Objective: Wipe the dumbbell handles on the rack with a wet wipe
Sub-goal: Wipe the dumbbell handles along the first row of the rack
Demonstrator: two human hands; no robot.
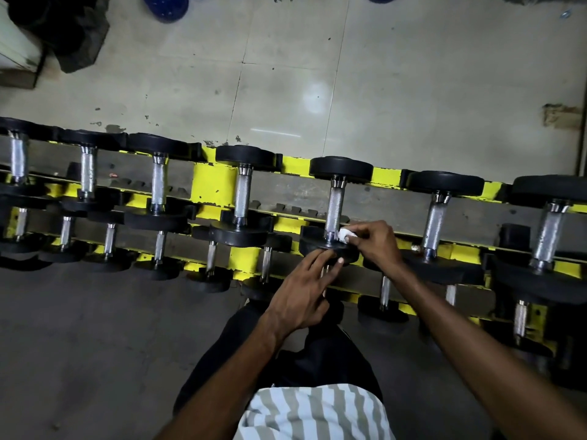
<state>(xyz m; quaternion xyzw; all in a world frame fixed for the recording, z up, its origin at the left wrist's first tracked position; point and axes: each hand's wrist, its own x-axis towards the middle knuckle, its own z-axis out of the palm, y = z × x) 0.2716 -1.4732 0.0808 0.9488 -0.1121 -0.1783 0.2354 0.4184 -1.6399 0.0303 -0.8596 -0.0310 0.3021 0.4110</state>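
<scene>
Your right grip (371, 242) is pinching the wet wipe (343, 235) against the near end of a dumbbell handle (336, 204) on the rack (212, 179). Your left grip (305, 293) is relaxed, fingers flat on the near head (313, 241). Looks mid-wipe to me, so next up is probably sliding it along the knurling.

The person wears a grey-and-white striped shirt (313, 414) and black trousers (320, 354).

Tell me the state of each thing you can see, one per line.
dumbbell: lying across the rack's far row.
wet wipe: bunched up, pressed to the handle's near end.
right hand: pinches the wet wipe.
left hand: fingers straight, touching the dumbbell's near head.
rack: yellow paint chipped, loaded with dumbbells.
</scene>
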